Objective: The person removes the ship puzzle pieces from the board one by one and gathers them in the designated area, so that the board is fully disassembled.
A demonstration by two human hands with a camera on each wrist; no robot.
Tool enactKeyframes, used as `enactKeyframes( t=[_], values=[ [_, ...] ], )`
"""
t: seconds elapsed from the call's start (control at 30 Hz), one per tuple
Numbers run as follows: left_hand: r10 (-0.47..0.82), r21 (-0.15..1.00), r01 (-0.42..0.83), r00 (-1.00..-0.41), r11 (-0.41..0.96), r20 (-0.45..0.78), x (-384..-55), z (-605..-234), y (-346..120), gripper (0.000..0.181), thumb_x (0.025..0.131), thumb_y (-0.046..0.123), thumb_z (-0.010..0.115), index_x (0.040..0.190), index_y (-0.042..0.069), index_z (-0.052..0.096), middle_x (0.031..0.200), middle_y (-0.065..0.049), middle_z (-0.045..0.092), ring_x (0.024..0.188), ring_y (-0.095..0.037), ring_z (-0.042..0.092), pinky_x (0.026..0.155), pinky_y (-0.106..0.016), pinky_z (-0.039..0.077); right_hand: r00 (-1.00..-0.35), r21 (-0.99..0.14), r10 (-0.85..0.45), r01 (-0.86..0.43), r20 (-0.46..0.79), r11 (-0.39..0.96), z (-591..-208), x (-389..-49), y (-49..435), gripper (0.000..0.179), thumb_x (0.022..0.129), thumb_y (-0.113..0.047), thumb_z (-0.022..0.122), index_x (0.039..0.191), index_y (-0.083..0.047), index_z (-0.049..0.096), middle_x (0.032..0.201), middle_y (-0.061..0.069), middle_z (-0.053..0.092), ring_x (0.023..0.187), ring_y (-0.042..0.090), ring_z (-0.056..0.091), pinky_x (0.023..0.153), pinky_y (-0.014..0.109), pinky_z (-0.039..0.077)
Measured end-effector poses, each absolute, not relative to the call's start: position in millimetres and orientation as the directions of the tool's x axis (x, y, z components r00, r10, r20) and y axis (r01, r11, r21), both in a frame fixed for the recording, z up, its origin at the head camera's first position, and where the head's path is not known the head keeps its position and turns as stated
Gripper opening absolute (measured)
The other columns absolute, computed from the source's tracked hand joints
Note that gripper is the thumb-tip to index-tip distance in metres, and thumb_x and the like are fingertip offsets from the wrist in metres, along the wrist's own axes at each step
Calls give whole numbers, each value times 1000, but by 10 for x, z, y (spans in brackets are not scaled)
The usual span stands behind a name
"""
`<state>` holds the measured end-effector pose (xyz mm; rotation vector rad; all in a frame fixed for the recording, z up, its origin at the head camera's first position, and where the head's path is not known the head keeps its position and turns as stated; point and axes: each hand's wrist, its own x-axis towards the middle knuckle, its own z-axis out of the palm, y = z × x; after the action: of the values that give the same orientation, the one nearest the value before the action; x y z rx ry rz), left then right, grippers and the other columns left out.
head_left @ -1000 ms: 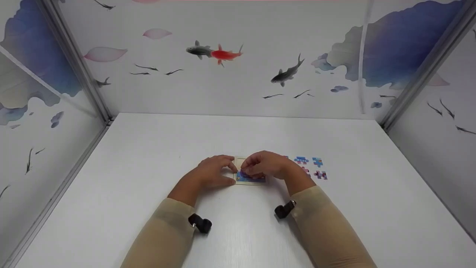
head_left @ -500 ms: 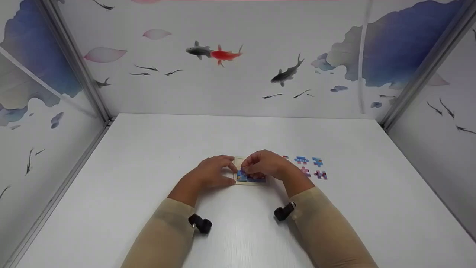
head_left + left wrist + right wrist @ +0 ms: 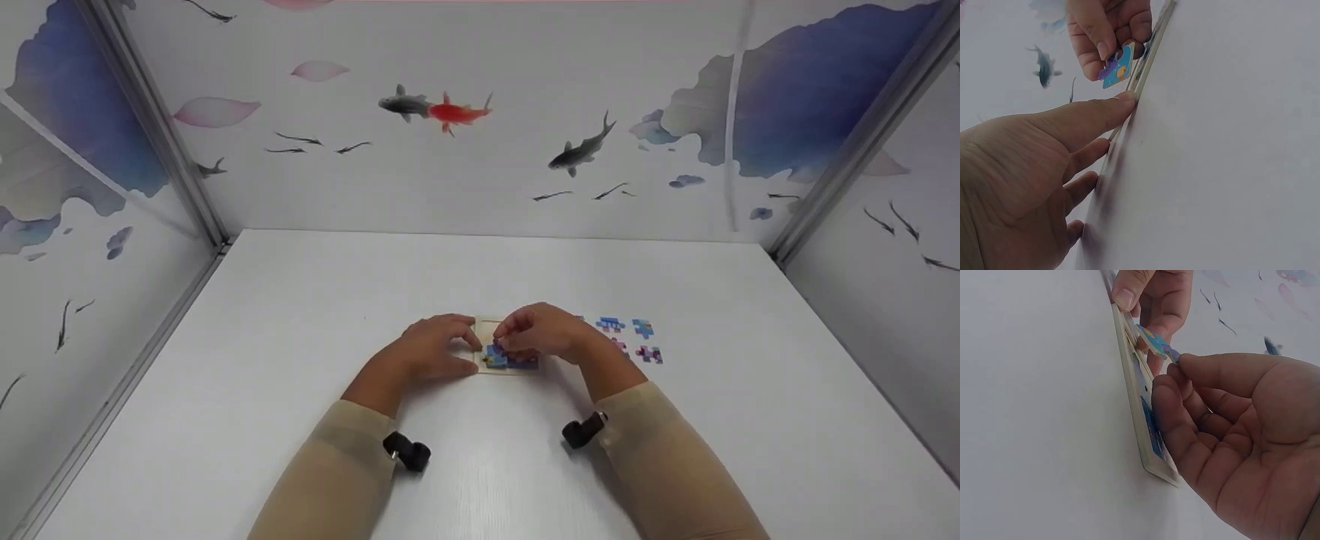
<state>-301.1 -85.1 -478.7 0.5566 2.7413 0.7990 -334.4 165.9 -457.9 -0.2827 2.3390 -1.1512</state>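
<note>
A shallow wooden puzzle tray [image 3: 1134,405] lies on the table, with blue and dark puzzle pieces [image 3: 524,363] along its near side. Pinched between thumb and index finger of my right hand [image 3: 546,331] is a jigsaw piece [image 3: 1123,70], blue with an orange spot and a purple end. It is tilted above the tray's left part, where pale wood shows beneath. My left hand [image 3: 435,345] rests at the tray's left edge, thumb [image 3: 1100,112] straight against the near corner and the other fingers stretched along the side. The right hand hides much of the tray in the head view.
Right of the tray, several loose jigsaw pieces [image 3: 643,328] lie on the white table [image 3: 480,450], some partly behind the right wrist. Printed panels with fish [image 3: 581,148] enclose the table at the back and sides. Each sleeve carries a small black camera [image 3: 407,451].
The blue piece in my right hand has tilted up from the tray and shifted slightly right, baring wood at the tray's left. My left hand stays at the edge.
</note>
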Motion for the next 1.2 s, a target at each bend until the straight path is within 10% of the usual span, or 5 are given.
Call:
enactKeyframes(
  t=[1.2],
  values=[
    [377, 543, 243, -914, 804, -149, -3030, -4821, -799, 24, 93, 35, 81, 116, 36, 75, 170, 8, 45, 165, -29, 30, 136, -61, 18, -905, -817, -181, 244, -386, 522, -4633, -2839, 2847, 26, 98, -23, 80, 120, -10, 78, 118, 9, 76, 97, 21, 76, 85, 28, 66]
  ],
)
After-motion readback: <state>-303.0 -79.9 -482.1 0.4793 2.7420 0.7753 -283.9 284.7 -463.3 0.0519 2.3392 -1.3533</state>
